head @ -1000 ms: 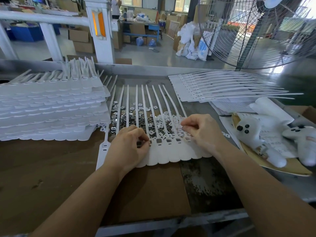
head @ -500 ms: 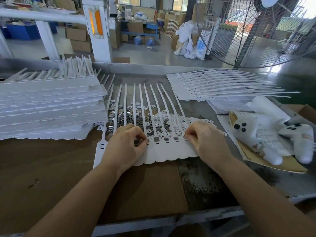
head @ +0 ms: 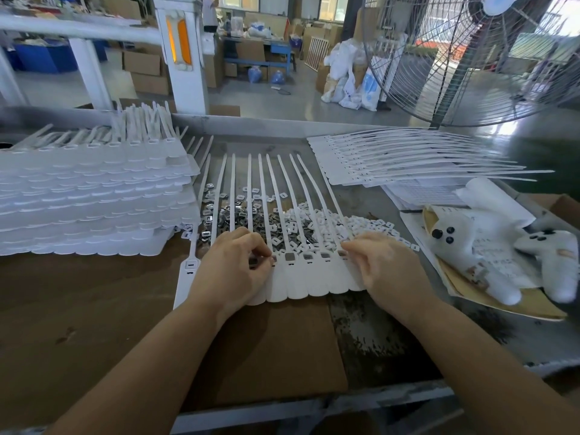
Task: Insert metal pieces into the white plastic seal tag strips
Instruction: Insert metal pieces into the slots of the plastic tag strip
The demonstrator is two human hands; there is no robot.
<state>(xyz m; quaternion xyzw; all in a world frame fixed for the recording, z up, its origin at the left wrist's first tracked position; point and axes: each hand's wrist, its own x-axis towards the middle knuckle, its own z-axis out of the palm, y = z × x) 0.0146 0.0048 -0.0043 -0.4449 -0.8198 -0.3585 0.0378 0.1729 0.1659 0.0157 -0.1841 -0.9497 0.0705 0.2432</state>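
A joined sheet of white plastic seal tag strips [head: 309, 282] lies on the brown cardboard [head: 266, 346], its thin tails fanning away from me. Several of its head slots hold metal pieces [head: 289, 256]. Behind the heads lie a heap of loose metal pieces [head: 229, 213] and a heap of small white plastic caps [head: 326, 221]. My left hand [head: 233, 268] rests on the sheet's left part, its curled fingertips pinching a metal piece at a slot. My right hand [head: 381, 265] rests on the sheet's right edge, fingers curled with their tips at a slot; what they hold is hidden.
A tall stack of tag sheets [head: 94, 196] stands at the left. One single tag [head: 188, 271] lies beside it. More sheets [head: 408, 158] lie at the back right. Papers and white plush toys [head: 489, 246] sit at the right. A large fan [head: 470, 58] stands behind the table.
My right hand has slid back from the white caps to the sheet's right edge. My left hand has stayed at the same slot. The camera has tilted slightly.
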